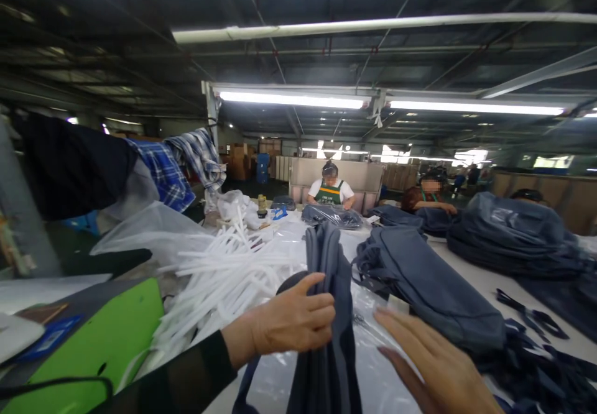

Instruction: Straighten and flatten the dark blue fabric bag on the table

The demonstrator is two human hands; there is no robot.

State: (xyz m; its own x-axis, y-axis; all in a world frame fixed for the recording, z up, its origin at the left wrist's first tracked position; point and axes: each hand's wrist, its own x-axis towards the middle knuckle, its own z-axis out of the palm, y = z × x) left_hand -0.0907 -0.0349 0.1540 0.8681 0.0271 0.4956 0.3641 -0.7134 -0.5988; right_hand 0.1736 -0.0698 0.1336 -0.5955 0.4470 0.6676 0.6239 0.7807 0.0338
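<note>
Left hand: I am watching my left hand (pixel 291 321) closing its fingers around a fold of dark grey-blue fabric (pixel 329 277); the thumb is pointing up along the cloth

Right hand: my right hand (pixel 433 364) is lying flat with fingers spread and gripping nothing; it is resting on clear plastic film (pixel 373 370), just beside the fabric

Fabric: it is standing up in a bunched, upright fold at the middle of the table (pixel 471 280), between my two hands; its lower end is running out of the bottom edge

Nearby goods: a dark blue bag (pixel 420 277) is lying just right of the fabric; a heap of white plastic strips (pixel 224 277) is sprawling to its left; a bright green object (pixel 93 345) is sitting at the near left

Co-workers: one person in a green apron (pixel 330 191) is working at the far end; another person (pixel 429 196) is sitting to the right behind stacked bags

Hanging cloth: a blue plaid garment (pixel 177 165) is draping at the upper left

Writing: I am finding no lettering sharp enough to read; the apron's print is blurring out
</note>
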